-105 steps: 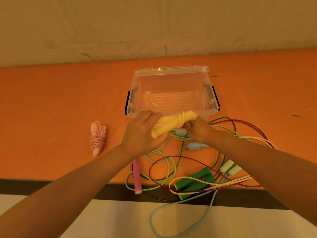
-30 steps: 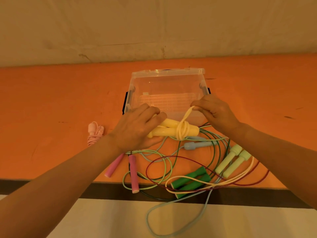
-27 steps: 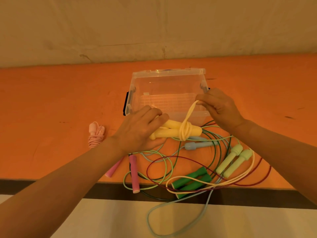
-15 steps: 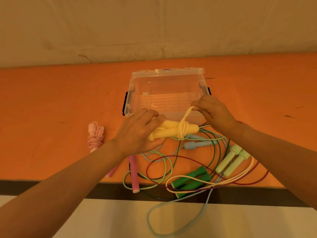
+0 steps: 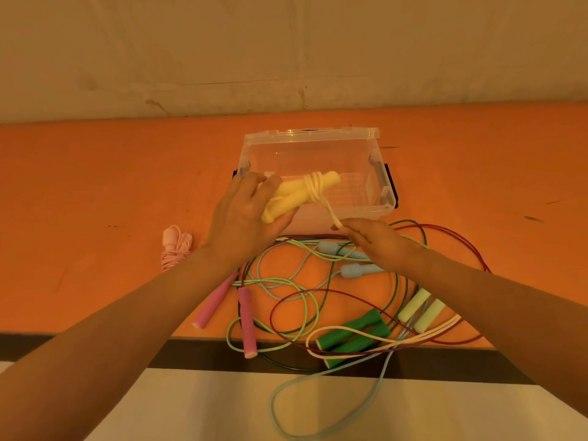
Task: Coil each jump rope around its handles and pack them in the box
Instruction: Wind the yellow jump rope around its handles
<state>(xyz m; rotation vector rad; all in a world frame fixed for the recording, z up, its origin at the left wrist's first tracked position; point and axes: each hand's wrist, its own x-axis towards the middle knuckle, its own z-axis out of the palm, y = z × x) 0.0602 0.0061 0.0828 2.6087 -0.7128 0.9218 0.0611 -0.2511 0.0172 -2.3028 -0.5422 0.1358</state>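
My left hand (image 5: 245,218) grips the two yellow handles (image 5: 294,194) of a jump rope, held in front of the clear plastic box (image 5: 313,144). A few turns of yellow rope (image 5: 315,186) circle the handles. My right hand (image 5: 375,241) pinches the free rope strand just below and right of the coil. The rest of that rope (image 5: 381,337) loops down near the table's front edge. The box is open with nothing inside.
A coiled pink rope (image 5: 175,246) lies at the left. Loose tangled ropes lie near the front edge: pink handles (image 5: 246,323), green handles (image 5: 353,335), pale yellow-green handles (image 5: 421,310), blue handles (image 5: 350,270). A blue rope (image 5: 286,393) hangs over the edge.
My left hand lifted the yellow handles up in front of the box. My right hand swung from above the coil, by the box's right rim, down to below it, carrying the strand.
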